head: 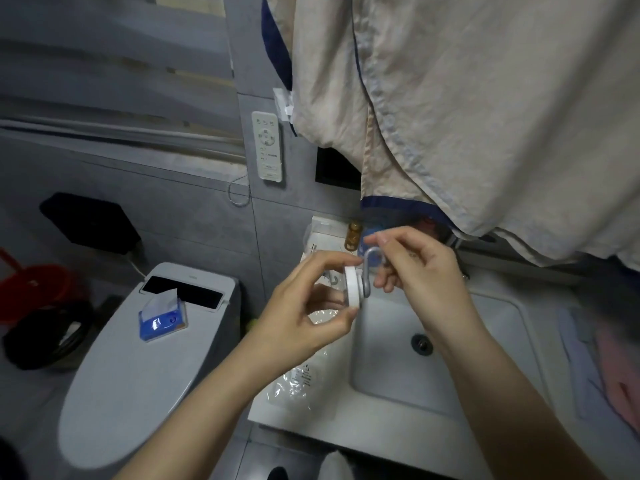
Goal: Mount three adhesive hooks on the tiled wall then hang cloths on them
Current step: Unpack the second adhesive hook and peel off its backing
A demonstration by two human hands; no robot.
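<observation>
The adhesive hook (360,284) is held in the air above the left rim of the sink (391,386), seen edge-on: a white round base with a grey metal hook loop standing out from its right face. The left hand (301,317) clamps the base by its edge, thumb below and forefinger on top, palm turned toward the camera, forearm running in from the lower left. The right hand (412,261) pinches the top of the metal loop between thumb and forefinger, the other fingers curled behind it, forearm coming up from the lower right. The base's sticky face is turned away, so whether a backing film is on it cannot be told.

Beneath the left hand a crinkled clear plastic bag (298,379) lies on the counter's left edge; its print is too blurred to read. Another small hook shape shows dimly behind the left fingers. At the counter's back edge a small amber bottle (353,235) and a blue item are partly hidden by the right hand.

A large beige cloth (485,116) with dark blue trim hangs over the tiled wall (207,209), covering what holds it up. A white remote panel (267,147) is fixed to the wall. To the left stands a toilet (145,368) with a blue tissue pack (162,320) on its lid.
</observation>
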